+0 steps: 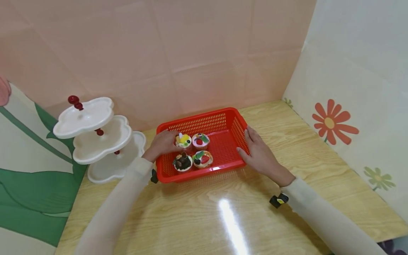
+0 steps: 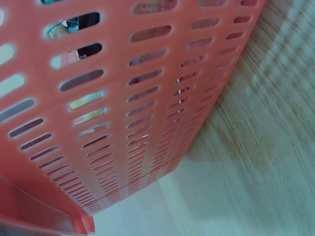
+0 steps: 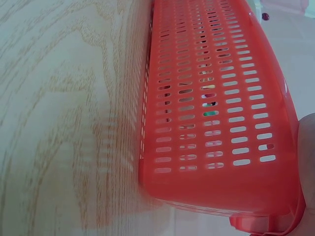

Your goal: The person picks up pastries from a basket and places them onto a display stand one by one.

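Note:
In the head view a red plastic basket (image 1: 223, 150) stands on the table, several decorated cupcakes grouped in its left half. My left hand (image 1: 164, 142) reaches over the left rim and grips a cupcake topped with yellow fruit (image 1: 183, 139); its thumb is partly hidden. Close beside that one are a pink-topped cupcake (image 1: 200, 140), a chocolate cupcake (image 1: 183, 162) and a strawberry-topped cupcake (image 1: 203, 159). My right hand (image 1: 261, 154) holds the basket's right rim, thumb on the inner side. Both wrist views show the slotted basket wall (image 2: 118, 108) from outside, cupcake colours visible through it.
A white three-tier stand (image 1: 111, 138) with red knobs is left of the basket. Behind everything rises a pink wall covering (image 1: 204, 60). A flower-printed panel (image 1: 360, 99) borders the wooden table (image 1: 191, 219) on the right.

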